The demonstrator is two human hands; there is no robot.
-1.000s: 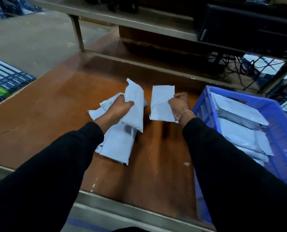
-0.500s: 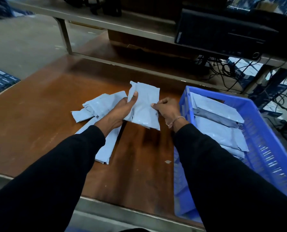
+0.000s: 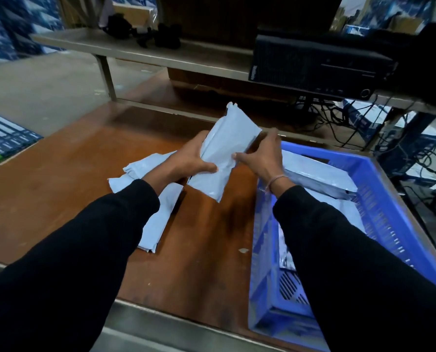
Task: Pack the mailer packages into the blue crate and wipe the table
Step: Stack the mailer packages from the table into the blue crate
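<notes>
Both hands hold one mailer package (image 3: pixel 224 151) in the air above the middle of the table (image 3: pixel 59 179), near its far edge. The package is a soft, pale grey-blue plastic bag, long and a little puffed, with a smooth shiny skin and a wrinkled top end. The left hand (image 3: pixel 191 161) grips its left side, with the thumb curled over the front and the fingers behind. The right hand (image 3: pixel 260 158) holds its right side, thumb pressed on the front; its other fingers are partly hidden.

More mailer packages (image 3: pixel 158 199) of the same plastic lie flat in a loose pile on the brown, worn wooden top, toward its left from the hands. The blue crate (image 3: pixel 389 204), hard plastic with slotted walls, stands at the right edge of the table, and several flat packages (image 3: pixel 318 174) lie in it. Both sleeves are black cloth.
</notes>
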